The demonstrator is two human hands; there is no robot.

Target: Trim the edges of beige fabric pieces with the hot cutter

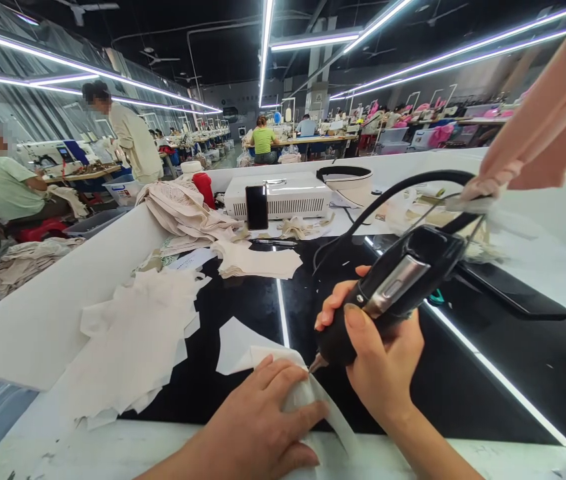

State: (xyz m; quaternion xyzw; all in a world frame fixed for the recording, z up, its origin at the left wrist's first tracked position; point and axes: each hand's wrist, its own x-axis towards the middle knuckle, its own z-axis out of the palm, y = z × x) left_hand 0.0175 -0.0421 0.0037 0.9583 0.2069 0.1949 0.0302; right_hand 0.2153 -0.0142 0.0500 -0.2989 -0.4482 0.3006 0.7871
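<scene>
We see a black handheld tool (393, 293) gripped in the right hand (383, 360), its body thick and rounded, with a shiny metal plate along the top and a small pointed metal tip at the lower end. The fingers of that hand are wrapped tightly round the tool's barrel, thumb laid along its side. A black cord (387, 197) arcs up from the tool's rear end and away across the table. The tip touches the edge of a white fabric piece (263, 357) that lies on the black glossy table (463, 387) near its front edge. Our left hand (257, 427) lies flat on this fabric piece, fingers spread slightly and pressed down on the cloth, holding nothing. To the left sits a loose pile of white cut pieces (133, 340), and a smaller stack of cream pieces (257, 261) rests further back. Behind them we see a white box-like machine (283, 197) with a dark phone (257, 207) leaning upright against its front; any lettering on either is too small for us to read. A heap of beige cloth (183, 210) lies beside a red bottle (205, 188). A round white container with a black rim (345, 181) stands by the machine; we cannot tell what is in it. Pink fabric (547, 120) hangs in at the upper right.
</scene>
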